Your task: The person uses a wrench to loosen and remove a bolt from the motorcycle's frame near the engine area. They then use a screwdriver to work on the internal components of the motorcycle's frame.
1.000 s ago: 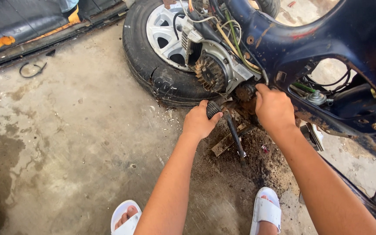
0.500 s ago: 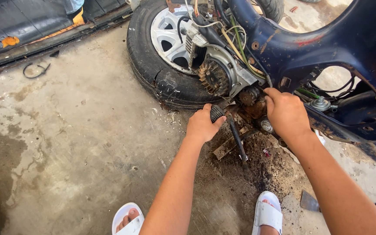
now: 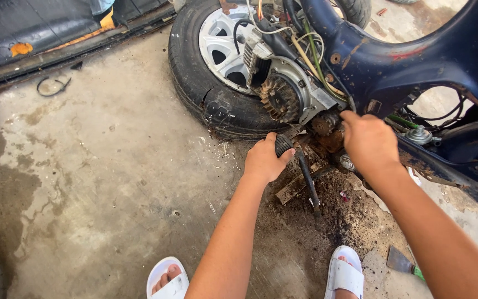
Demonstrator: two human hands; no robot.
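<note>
A dark blue scooter frame (image 3: pixel 416 61) lies on the concrete with its engine (image 3: pixel 289 94) exposed beside a tyre with a white wheel (image 3: pixel 217 61). My left hand (image 3: pixel 265 160) is closed around the black ribbed rubber (image 3: pixel 282 145) of a kick lever (image 3: pixel 307 178), a dark metal arm that slants down to the floor. My right hand (image 3: pixel 367 141) is curled against a rusty, dirt-caked part (image 3: pixel 327 126) under the engine; whatever it grips is hidden by the fingers.
Dark soil and rust crumbs (image 3: pixel 349 221) cover the floor under the engine. A scraper with a green handle (image 3: pixel 402 261) lies at lower right. My feet in white sandals (image 3: pixel 167 279) are at the bottom. A black seat panel (image 3: pixel 34 33) lies at top left.
The view has shifted a little toward the engine. Both hands stay at the same parts, the left on the lever rubber, the right under the engine.
</note>
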